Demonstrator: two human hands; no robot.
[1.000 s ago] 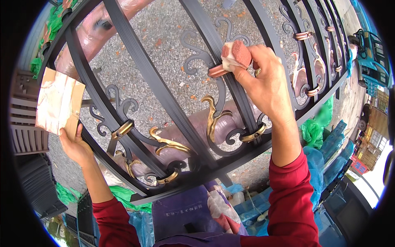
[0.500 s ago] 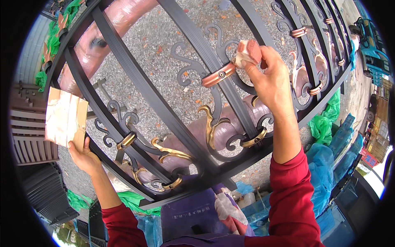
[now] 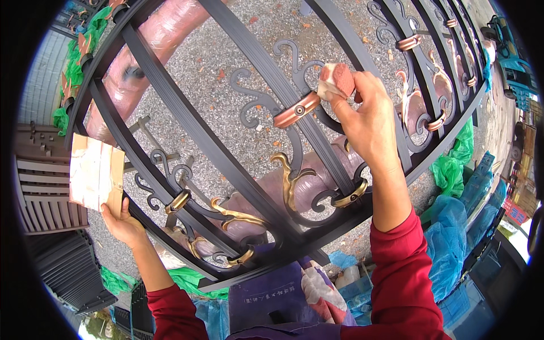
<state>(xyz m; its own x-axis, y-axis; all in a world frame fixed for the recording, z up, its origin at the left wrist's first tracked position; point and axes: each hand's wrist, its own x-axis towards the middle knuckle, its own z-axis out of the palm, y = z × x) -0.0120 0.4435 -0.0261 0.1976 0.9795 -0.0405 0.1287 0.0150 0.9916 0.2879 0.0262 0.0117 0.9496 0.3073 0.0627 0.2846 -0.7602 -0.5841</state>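
My right hand (image 3: 371, 122) pinches a sponge (image 3: 341, 79), reddish with a pale, whitish wrapped side. It is at the right end of a copper-coloured collar (image 3: 297, 110) on a black metal fence panel (image 3: 226, 148); whether the two touch, I cannot tell. At the panel's left side my left hand (image 3: 126, 226) grips a flat piece of cardboard (image 3: 93, 173) by its lower corner, with wet-looking pale smears on its face. Gold-coloured leaf scrolls (image 3: 290, 181) and a gold collar (image 3: 350, 195) show lower on the panel; the scrolls near the copper collar are plain dark grey.
Pink plastic-wrapped rolls (image 3: 122, 85) lie under the panel on grey gravelly ground. Green plastic (image 3: 450, 170) and blue netting (image 3: 447, 238) lie at the right. Brown slatted panels (image 3: 48, 192) and black ones (image 3: 65, 260) are at the left. A blue-green vehicle (image 3: 513, 71) stands far right.
The whole view has shifted slightly. My right hand has turned the sponge a little and stays beside the copper collar. My left hand still holds the cardboard, now slightly lower in view.
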